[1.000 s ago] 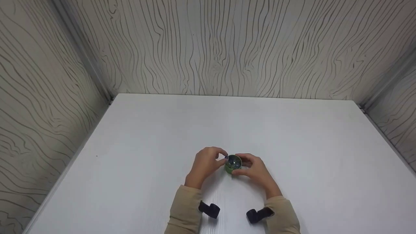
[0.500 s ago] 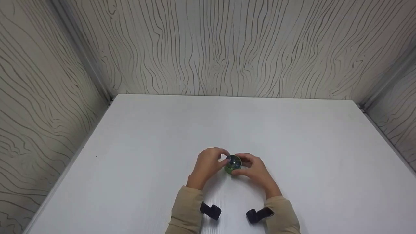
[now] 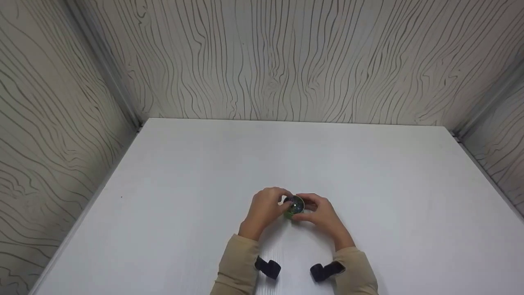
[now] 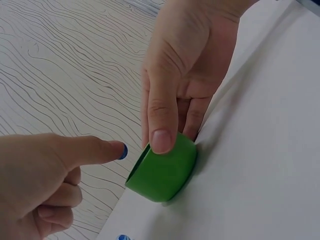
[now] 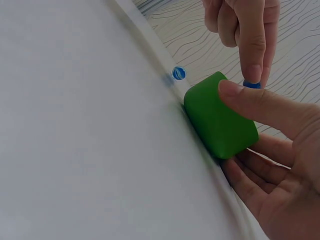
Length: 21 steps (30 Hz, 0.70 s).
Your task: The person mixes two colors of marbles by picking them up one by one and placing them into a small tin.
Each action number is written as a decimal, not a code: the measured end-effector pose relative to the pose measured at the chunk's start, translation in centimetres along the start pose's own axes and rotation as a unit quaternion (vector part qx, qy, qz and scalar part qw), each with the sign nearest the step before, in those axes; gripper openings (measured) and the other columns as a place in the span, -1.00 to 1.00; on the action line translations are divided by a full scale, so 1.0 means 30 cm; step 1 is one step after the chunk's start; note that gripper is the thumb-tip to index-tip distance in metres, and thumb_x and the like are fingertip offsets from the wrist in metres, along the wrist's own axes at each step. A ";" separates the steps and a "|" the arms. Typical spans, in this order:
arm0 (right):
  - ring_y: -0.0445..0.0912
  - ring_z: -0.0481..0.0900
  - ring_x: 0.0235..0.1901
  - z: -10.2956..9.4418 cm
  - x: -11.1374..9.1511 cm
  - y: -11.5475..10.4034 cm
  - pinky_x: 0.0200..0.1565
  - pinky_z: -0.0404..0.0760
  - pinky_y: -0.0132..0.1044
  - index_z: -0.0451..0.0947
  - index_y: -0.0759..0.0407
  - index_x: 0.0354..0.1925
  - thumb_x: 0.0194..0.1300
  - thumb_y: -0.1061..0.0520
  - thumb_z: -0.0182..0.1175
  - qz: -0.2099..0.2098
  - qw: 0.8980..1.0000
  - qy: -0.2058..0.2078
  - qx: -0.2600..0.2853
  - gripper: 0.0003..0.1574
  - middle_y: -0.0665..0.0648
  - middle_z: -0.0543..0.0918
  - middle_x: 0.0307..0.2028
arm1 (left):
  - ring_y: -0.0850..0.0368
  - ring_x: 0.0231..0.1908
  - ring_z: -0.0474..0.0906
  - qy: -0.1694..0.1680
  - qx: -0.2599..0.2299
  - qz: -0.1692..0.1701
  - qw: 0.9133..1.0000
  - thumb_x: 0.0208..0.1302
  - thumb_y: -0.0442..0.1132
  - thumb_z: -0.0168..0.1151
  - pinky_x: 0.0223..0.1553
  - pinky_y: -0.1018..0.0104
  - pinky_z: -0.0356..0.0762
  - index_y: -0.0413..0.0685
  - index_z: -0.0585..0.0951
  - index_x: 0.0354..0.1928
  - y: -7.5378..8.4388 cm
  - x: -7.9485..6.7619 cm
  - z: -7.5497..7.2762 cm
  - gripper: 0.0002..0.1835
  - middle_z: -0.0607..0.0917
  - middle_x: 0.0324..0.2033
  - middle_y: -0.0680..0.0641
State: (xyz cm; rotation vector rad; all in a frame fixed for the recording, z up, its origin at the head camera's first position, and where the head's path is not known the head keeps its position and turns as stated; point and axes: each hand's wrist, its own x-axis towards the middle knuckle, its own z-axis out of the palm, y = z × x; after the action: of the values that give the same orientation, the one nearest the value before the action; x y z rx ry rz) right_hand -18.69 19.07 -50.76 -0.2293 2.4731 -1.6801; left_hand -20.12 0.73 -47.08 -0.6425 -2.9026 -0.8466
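My left hand [image 3: 267,208] pinches a small blue glass marble [image 4: 123,151] between thumb and forefinger. In the head view those fingertips overlap the mouth of a small green cup [image 4: 167,175]; in the right wrist view the marble shows just past the rim. My right hand [image 3: 325,215] grips the cup, thumb on the near side and fingers on the far side, with its base down at the white tabletop. Dark, shiny contents [image 3: 297,206] fill the cup's mouth from above. A second marble, blue with a pale swirl [image 5: 178,73], lies on the table beside the cup.
The white table [image 3: 184,172] runs back to a wall panel [image 3: 266,61] with a wood-grain line pattern, and similar panels stand at both sides. Black wrist cameras [image 3: 270,269] jut inward from both beige sleeves [image 3: 237,262].
My left hand has shifted right, bringing its pinched fingertips from the cup's left rim to over its mouth. The right hand and the cup stay in place.
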 end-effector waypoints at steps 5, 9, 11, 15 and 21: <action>0.23 0.59 0.12 -0.001 -0.003 0.000 0.16 0.54 -0.13 0.38 0.42 0.22 0.02 0.14 0.46 0.000 1.000 -0.003 0.000 -0.15 0.44 0.55 0.12 | 0.24 -0.33 0.61 -0.006 0.003 -0.002 1.000 0.23 -0.15 0.31 -0.32 0.45 0.49 0.06 0.73 -0.13 0.003 -0.001 0.012 -0.81 0.78 -0.26 0.05; 0.23 0.59 0.12 -0.001 -0.004 -0.002 0.17 0.54 -0.14 0.38 0.42 0.22 0.02 0.14 0.46 -0.001 1.000 -0.003 -0.002 -0.15 0.44 0.54 0.12 | 0.23 -0.29 0.64 -0.011 0.004 -0.005 1.000 0.23 -0.17 0.31 -0.24 0.40 0.55 0.04 0.73 -0.12 0.009 0.000 0.018 -0.80 0.79 -0.21 0.04; 0.24 0.58 0.13 0.000 -0.004 -0.002 0.17 0.54 -0.14 0.38 0.42 0.22 0.03 0.14 0.46 -0.002 1.000 -0.002 -0.003 -0.16 0.44 0.54 0.12 | 0.22 -0.27 0.65 -0.010 0.003 -0.004 1.000 0.23 -0.17 0.31 -0.21 0.39 0.57 0.04 0.73 -0.11 0.011 0.000 0.020 -0.80 0.79 -0.20 0.03; 0.24 0.58 0.13 -0.001 -0.003 -0.002 0.17 0.54 -0.13 0.37 0.43 0.22 0.04 0.16 0.45 -0.003 1.000 -0.003 -0.002 -0.17 0.45 0.54 0.13 | 0.22 -0.25 0.68 -0.004 0.009 0.010 1.000 0.22 -0.18 0.32 -0.20 0.39 0.59 0.03 0.73 -0.12 0.013 -0.003 0.024 -0.80 0.79 -0.21 0.04; 0.24 0.58 0.13 -0.002 0.000 0.001 0.17 0.54 -0.13 0.40 0.43 0.20 0.04 0.16 0.45 -0.008 1.000 0.000 -0.005 -0.19 0.45 0.55 0.12 | 0.20 -0.22 0.71 -0.005 0.019 0.025 1.000 0.21 -0.16 0.32 -0.18 0.40 0.61 0.02 0.73 -0.13 0.012 0.000 0.040 -0.80 0.79 -0.20 0.03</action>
State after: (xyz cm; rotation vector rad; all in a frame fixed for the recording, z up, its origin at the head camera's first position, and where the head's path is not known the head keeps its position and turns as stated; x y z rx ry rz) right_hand -18.69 19.12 -50.76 -0.2497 2.4862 -1.6742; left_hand -19.88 1.64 -47.91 -0.7145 -2.8911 -0.7839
